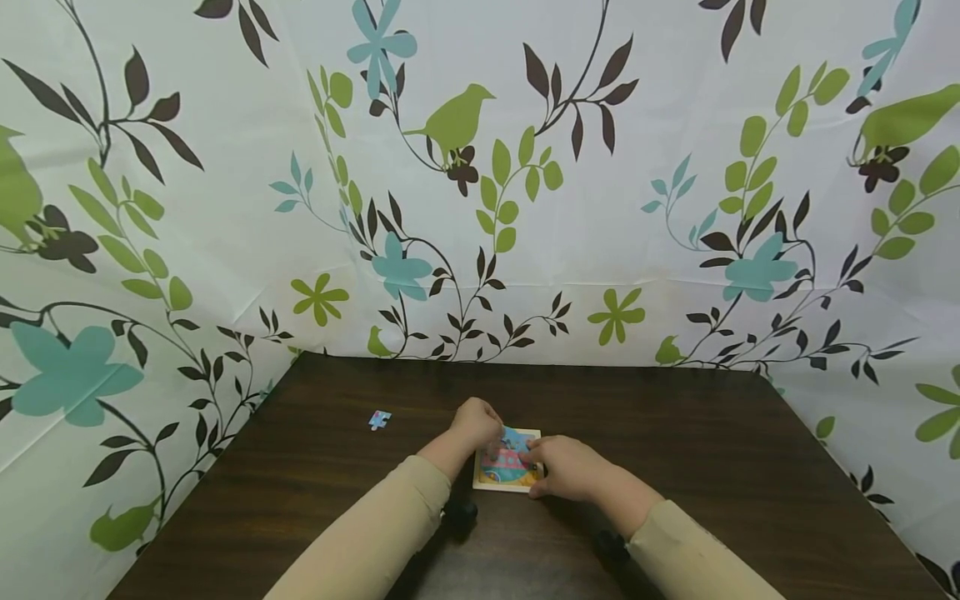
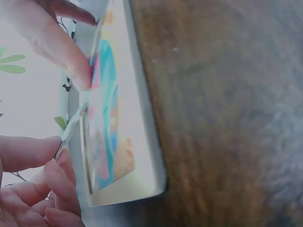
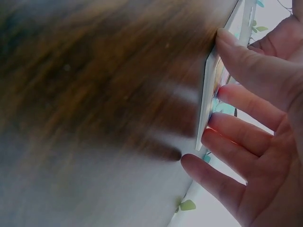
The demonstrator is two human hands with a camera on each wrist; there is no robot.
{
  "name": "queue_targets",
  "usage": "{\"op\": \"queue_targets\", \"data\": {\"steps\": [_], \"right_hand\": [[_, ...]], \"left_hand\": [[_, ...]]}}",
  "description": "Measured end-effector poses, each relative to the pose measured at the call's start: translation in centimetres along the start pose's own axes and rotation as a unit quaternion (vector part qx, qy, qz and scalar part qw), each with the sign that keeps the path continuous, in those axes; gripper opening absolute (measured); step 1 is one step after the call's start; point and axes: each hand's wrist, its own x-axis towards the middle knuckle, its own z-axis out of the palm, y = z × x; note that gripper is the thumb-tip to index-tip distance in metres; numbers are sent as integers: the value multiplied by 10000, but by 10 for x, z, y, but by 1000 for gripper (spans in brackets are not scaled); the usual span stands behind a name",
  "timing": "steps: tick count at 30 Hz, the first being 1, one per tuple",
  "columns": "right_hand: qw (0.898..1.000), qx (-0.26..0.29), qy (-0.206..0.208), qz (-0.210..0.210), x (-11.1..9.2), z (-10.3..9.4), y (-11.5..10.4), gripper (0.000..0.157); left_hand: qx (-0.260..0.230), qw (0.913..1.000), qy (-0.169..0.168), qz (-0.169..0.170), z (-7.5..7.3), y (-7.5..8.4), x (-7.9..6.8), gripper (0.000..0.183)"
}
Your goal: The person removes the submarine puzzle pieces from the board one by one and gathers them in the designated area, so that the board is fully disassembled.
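Note:
A square jigsaw puzzle (image 1: 510, 473) in a pale wooden frame lies on the dark table, its picture pink, teal and yellow. My left hand (image 1: 477, 423) is over its far left part. In the left wrist view, the left thumb and fingers pinch a thin puzzle piece (image 2: 72, 126), tilted up with one end against the puzzle. My right hand (image 1: 573, 468) rests at the frame's right side, thumb by the near corner. The right wrist view shows its fingers (image 3: 244, 130) extended, several touching the frame edge (image 3: 204, 111); one fingertip presses the picture.
A loose blue and pink puzzle piece (image 1: 379, 419) lies on the table to the left of the frame. The dark wooden table (image 1: 675, 425) ends at a white curtain (image 1: 585, 217) printed with birds, leaves and flowers.

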Motion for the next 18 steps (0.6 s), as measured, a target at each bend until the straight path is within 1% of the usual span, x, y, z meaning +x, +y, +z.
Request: {"op": "queue_targets", "data": {"steps": [3, 5, 8, 12, 18], "right_hand": [[10000, -42, -18, 4, 1, 0, 0, 55], [10000, -27, -33, 33, 2, 0, 1, 54], [9999, -36, -60, 93, 3, 1, 1, 54], [9997, -16, -111, 206, 3, 1, 1, 55], [9997, -16, -105, 228, 4, 3, 1, 54]], "left_hand": [[-81, 9999, 69, 96, -5, 1, 1, 4], [-136, 9998, 110, 89, -9, 2, 1, 5], [-283, 9995, 124, -7, -16, 0, 1, 4], [-426, 9989, 160, -125, -28, -9, 4, 3], [-284, 9985, 376, -292, -57, -29, 6, 4]]}}
